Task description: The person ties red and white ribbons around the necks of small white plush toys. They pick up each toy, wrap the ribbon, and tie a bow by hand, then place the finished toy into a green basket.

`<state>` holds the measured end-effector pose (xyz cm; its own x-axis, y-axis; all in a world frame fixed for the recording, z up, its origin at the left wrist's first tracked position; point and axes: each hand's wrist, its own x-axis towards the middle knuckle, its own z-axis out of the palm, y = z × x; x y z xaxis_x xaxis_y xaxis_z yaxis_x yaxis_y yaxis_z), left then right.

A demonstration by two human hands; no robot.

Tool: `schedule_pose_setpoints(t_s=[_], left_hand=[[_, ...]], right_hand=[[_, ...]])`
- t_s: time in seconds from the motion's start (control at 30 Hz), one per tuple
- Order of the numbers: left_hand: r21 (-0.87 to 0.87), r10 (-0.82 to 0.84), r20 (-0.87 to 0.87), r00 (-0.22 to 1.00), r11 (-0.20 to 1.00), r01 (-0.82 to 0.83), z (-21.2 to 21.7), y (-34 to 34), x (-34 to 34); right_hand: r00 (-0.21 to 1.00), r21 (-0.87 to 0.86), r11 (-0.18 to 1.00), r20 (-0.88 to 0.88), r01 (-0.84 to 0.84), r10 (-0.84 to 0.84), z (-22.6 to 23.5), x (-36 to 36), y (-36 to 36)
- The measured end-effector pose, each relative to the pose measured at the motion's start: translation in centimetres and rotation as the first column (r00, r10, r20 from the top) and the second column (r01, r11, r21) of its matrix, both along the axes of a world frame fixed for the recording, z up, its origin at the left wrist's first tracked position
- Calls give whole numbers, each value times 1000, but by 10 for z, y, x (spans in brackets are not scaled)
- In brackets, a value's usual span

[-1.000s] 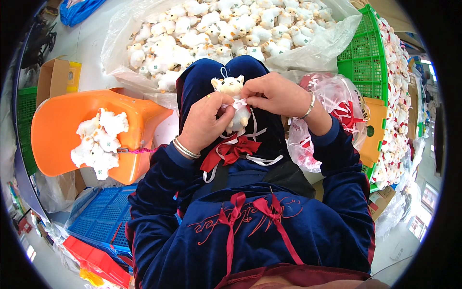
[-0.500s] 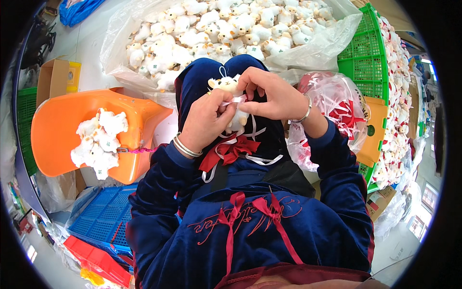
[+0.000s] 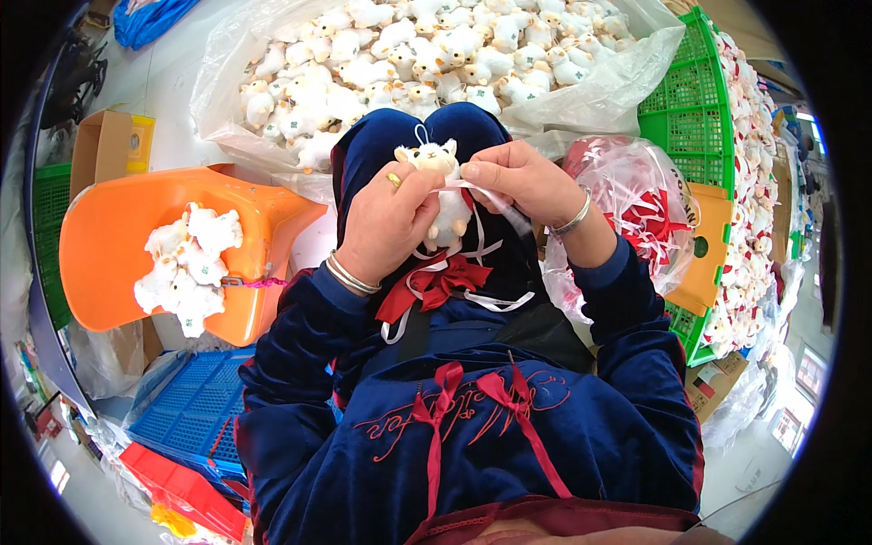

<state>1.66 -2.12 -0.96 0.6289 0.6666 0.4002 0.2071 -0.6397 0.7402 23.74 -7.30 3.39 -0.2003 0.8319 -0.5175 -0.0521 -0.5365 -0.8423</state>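
Observation:
A small white plush toy (image 3: 448, 222) with a hanging loop on its head stands upright on my lap between my hands. My left hand (image 3: 386, 218) is closed at the toy's neck, pinching a white ribbon (image 3: 490, 193) there. Out to the right, my right hand (image 3: 525, 186) pinches the same ribbon, stretched away from the neck. Below the toy, red cloth pieces with white ribbons (image 3: 434, 289) lie on my lap. What sits behind the toy's neck is mostly hidden.
Ahead lies a clear plastic bag (image 3: 581, 104) heaped with similar plush toys. An orange chair (image 3: 100, 263) at left bears several toys (image 3: 186, 268). At right are a bag of red and white ribboned pieces (image 3: 636, 191) and a green crate (image 3: 681, 118). Blue crates (image 3: 186, 409) stand lower left.
My right hand has moved right, away from the toy's neck, drawing the white ribbon out. The left hand stays at the neck, turned slightly.

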Motion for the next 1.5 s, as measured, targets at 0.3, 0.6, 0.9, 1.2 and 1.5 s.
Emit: schedule_pose_setpoints(t_s=[0.3,0.6,0.9,1.2,1.5], left_hand=[[27,-29,10,1000,999,28,6,-1,-3],[-204,93,25,995,975,-86,5,-7,4],[-491,37,73,997,871,4,-6,-1,2],[-475,1,55,998,880,25,-5,2,2],[-454,82,9,997,888,-69,1,-9,3]], right_hand=[[965,28,999,-260,26,-18,-9,6,-3],[926,-83,996,-377,-38,4,-5,-3,-7],[991,293,950,106,-110,82,-14,-11,-11],[810,538,788,580,-300,-88,-8,-23,-2],[714,527,821,660,-220,-233,-15,-29,-8]])
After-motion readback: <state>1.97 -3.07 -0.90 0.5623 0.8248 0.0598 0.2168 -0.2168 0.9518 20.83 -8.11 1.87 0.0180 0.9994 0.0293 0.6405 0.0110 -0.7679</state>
